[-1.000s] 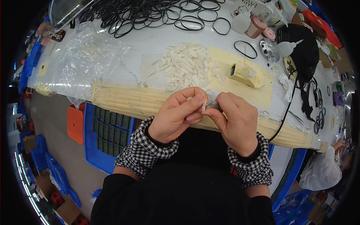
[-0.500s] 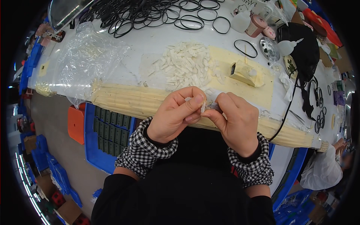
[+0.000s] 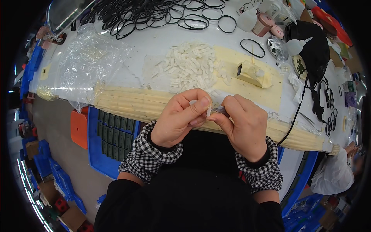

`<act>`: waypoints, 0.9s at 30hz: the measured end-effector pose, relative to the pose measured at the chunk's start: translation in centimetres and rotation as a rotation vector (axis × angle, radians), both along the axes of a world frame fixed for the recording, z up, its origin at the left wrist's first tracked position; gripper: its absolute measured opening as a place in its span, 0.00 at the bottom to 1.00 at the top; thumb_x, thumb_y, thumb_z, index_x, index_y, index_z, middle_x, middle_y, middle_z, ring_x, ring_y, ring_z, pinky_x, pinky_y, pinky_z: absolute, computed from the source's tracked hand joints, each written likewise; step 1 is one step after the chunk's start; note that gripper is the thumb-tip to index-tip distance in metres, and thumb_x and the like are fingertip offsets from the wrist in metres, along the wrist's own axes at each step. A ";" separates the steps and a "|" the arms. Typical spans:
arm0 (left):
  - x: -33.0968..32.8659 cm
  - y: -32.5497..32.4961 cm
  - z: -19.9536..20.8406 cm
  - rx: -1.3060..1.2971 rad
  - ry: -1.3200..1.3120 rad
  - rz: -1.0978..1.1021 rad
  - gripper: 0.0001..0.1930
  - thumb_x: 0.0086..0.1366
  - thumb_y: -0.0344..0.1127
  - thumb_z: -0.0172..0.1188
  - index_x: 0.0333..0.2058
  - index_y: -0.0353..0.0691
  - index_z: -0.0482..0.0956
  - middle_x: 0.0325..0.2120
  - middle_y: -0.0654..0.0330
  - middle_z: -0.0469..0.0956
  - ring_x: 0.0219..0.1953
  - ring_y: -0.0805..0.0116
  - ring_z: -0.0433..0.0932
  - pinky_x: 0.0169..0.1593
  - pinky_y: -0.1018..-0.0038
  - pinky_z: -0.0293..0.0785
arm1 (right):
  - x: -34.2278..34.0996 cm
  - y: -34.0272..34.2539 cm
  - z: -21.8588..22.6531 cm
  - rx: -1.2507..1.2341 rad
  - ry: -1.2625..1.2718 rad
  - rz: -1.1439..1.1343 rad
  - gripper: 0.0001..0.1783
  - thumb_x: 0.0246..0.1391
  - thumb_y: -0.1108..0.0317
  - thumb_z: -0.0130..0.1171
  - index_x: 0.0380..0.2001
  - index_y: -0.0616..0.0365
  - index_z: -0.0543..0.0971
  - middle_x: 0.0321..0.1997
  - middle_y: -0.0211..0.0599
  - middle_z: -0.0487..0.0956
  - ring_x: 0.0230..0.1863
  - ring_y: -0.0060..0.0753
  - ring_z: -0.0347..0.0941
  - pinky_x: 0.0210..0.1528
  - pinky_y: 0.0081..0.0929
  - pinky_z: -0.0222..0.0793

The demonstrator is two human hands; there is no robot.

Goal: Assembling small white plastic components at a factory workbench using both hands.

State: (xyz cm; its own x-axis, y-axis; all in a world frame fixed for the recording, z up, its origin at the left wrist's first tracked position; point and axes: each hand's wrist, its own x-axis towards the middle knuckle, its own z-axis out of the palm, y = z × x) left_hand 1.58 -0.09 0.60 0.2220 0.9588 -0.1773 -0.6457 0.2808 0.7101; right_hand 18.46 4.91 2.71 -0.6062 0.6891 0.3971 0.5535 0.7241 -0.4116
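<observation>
Left hand (image 3: pixel 181 120) and right hand (image 3: pixel 243 123) are pinching one small white part (image 3: pixel 208 111) between closed fingertips, white parts pile (image 3: pixel 191 67) lying at 12 o'clock on the white surface (image 3: pixel 154 42), black rings (image 3: pixel 154 13) beyond.

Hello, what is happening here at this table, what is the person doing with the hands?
A person in checked cuffs holds both hands together at the table's near edge. The left hand pinches a small white plastic piece, and the right hand holds a small dark tool against it. Behind them lie a pile of white pieces on the table, with black rubber rings farther back.
</observation>
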 end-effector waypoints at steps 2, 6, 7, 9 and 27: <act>-0.1 0.0 -0.1 0.004 -0.012 -0.004 0.08 0.69 0.36 0.49 0.34 0.38 0.70 0.21 0.71 0.66 0.20 0.85 0.56 0.25 0.86 0.52 | 0.1 0.0 0.0 0.005 -0.019 0.004 0.19 0.47 0.49 0.61 0.22 0.52 0.70 0.17 0.30 0.65 0.17 0.32 0.67 0.18 0.28 0.61; 0.0 0.0 0.1 -0.009 0.001 0.002 0.10 0.69 0.37 0.48 0.31 0.38 0.69 0.23 0.69 0.66 0.20 0.86 0.56 0.24 0.87 0.52 | 0.1 0.0 0.1 -0.008 -0.017 0.010 0.19 0.46 0.49 0.61 0.22 0.52 0.70 0.17 0.30 0.65 0.17 0.32 0.67 0.19 0.28 0.61; 0.1 0.0 0.2 -0.016 0.011 0.006 0.11 0.69 0.37 0.48 0.30 0.37 0.68 0.24 0.68 0.66 0.19 0.87 0.56 0.23 0.87 0.52 | 0.1 0.0 0.0 -0.012 -0.003 0.009 0.19 0.46 0.49 0.61 0.22 0.52 0.70 0.17 0.30 0.65 0.17 0.32 0.66 0.19 0.28 0.61; 0.2 0.0 0.2 -0.018 0.029 0.014 0.11 0.69 0.37 0.48 0.30 0.38 0.68 0.23 0.68 0.65 0.19 0.87 0.56 0.23 0.87 0.52 | 0.0 0.0 0.0 -0.014 0.012 0.006 0.19 0.46 0.49 0.61 0.22 0.52 0.70 0.17 0.30 0.65 0.17 0.32 0.66 0.19 0.28 0.61; -0.1 -0.2 0.0 -0.003 0.079 0.026 0.08 0.68 0.36 0.51 0.34 0.38 0.71 0.20 0.72 0.65 0.19 0.86 0.56 0.24 0.86 0.51 | 0.1 0.0 0.0 0.006 -0.005 0.005 0.19 0.47 0.49 0.61 0.21 0.52 0.70 0.16 0.30 0.64 0.17 0.32 0.66 0.18 0.28 0.60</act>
